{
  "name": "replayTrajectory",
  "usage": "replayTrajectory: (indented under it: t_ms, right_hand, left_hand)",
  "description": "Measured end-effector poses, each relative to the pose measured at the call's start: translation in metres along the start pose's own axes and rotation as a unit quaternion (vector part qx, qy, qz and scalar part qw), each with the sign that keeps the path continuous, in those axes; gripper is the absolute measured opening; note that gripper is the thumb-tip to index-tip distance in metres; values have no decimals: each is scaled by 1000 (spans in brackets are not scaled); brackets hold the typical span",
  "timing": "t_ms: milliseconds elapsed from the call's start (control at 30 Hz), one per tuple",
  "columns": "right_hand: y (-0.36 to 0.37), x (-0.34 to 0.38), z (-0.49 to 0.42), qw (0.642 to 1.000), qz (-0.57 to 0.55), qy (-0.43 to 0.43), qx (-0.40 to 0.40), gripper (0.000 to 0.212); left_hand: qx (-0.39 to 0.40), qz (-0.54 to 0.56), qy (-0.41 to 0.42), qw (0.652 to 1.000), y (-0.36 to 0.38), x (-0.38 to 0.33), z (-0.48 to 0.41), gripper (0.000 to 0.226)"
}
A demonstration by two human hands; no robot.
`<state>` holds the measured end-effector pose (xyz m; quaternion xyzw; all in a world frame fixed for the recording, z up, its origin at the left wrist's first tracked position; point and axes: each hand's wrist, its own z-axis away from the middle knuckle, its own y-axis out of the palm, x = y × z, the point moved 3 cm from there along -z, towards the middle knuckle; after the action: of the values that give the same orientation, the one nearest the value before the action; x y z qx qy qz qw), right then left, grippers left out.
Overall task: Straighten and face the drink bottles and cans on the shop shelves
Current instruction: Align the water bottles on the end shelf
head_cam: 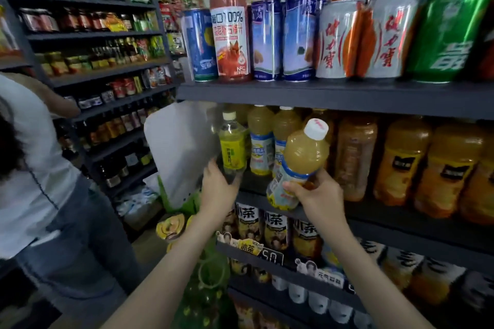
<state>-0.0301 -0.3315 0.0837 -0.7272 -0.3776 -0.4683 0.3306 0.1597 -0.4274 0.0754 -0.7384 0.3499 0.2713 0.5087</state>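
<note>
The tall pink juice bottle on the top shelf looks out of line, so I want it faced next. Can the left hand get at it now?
Probably not right away: the left hand grips the clear yellow-label bottle, though the pink juice bottle stands unblocked at the edge.

Top shelf, near its left end: the red juice bottle reads "100%" and "NFC". Silver-and-orange cans show red Chinese characters. Lower down, tea bottles read "小茶", and a price tag reads "5.0".

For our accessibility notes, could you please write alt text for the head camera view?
The right hand holds a tilted juice bottle off the middle shelf, while the left hand grips a clear yellow-labelled bottle standing there.
</note>
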Motion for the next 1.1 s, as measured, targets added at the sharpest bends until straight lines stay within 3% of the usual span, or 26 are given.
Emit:
replayTrajectory:
  t_ms: [167, 300, 567, 767, 1100]
  right_hand:
    - [24, -1, -2, 997, 19, 29, -68, 42]
    - [39, 2, -1, 993, 39, 34, -105, 39]
    - [63, 12, 3, 985, 93, 24, -145, 51]
    - [103, 5, -10, 983, 141, 18, -119, 55]
    - [185, 1, -72, 962, 254, -6, -96, 57]
  left_hand:
    - [46, 84, -21, 995, 24, 22, -57, 82]
    - [45, 172, 13, 984, 35, 22, -86, 94]
    - [43, 182, 33, 982, 21, 15, -65, 56]
    - [60, 248, 75, 964, -44, 40, -5, 52]
    - [59, 188, 50, 979, -86, 65, 0, 58]
